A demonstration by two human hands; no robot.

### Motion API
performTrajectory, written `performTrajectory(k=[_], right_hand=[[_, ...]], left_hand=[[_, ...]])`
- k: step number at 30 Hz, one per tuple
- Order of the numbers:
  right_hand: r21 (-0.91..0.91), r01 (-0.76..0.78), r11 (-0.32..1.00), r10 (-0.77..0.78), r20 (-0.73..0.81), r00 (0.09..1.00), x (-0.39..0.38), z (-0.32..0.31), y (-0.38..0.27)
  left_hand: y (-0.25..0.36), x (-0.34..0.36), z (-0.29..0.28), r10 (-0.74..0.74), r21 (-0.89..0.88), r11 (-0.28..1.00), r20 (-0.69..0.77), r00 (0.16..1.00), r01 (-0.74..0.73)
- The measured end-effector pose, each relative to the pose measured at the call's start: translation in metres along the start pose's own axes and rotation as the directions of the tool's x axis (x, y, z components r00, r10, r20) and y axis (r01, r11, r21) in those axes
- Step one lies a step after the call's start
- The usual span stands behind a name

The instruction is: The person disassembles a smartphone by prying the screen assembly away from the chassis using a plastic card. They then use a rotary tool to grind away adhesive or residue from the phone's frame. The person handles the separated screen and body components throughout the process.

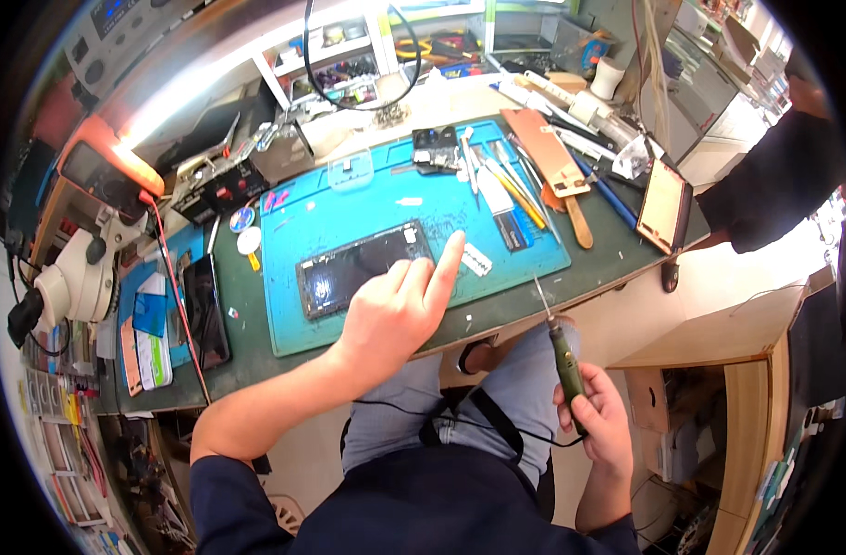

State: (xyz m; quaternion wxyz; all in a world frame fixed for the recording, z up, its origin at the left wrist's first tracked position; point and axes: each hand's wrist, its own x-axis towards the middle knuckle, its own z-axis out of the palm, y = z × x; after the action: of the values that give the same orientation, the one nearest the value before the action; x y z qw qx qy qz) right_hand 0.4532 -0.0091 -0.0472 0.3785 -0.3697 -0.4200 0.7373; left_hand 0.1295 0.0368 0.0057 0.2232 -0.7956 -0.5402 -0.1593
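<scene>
My left hand [393, 310] reaches over the near edge of a dark phone [349, 268], which lies screen up on a blue work mat [302, 222]. Its index finger is stretched out and the other fingers are curled, with nothing visible in them; the thumb is hidden. In my right hand [603, 421] is a green corded hand tool [567, 365] with a thin metal shaft, held in front of the bench edge and pointing up toward it. The tool's black cord crosses my lap. Close to my left fingertip lies a razor blade [476, 260]. Dark crumbs dot the mat around the phone.
Several pens and slim tools [515, 190] lie on the mat's right side, beside a brown phone-shaped panel [545, 153]. Another phone [205, 310] and a microscope [76, 277] are at the left. Another person's dark sleeve [765, 185] shows at the right.
</scene>
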Motion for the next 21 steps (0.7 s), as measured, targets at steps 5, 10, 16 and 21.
performTrajectory(k=[5,10,16,21], right_hand=[[-0.008,-0.007,1.0,0.007,-0.039,0.999,-0.006,0.003,0.002],[-0.01,-0.014,1.0,0.013,-0.04,0.999,-0.014,-0.002,-0.001],[0.01,0.054,0.998,-0.053,-0.119,0.991,-0.034,-0.012,0.005],[-0.019,0.09,0.996,-0.092,-0.185,0.978,-0.042,-0.011,-0.006]], left_hand=[[0.005,-0.004,0.006,-0.025,0.036,0.999,-0.038,0.999,0.027],[-0.004,-0.008,0.009,-0.092,-0.038,0.995,-0.047,0.995,0.09],[0.011,-0.024,-0.012,-0.255,-0.671,0.712,0.026,0.967,0.206],[0.033,-0.021,0.003,-0.258,-0.695,0.7,-0.031,0.966,0.164]])
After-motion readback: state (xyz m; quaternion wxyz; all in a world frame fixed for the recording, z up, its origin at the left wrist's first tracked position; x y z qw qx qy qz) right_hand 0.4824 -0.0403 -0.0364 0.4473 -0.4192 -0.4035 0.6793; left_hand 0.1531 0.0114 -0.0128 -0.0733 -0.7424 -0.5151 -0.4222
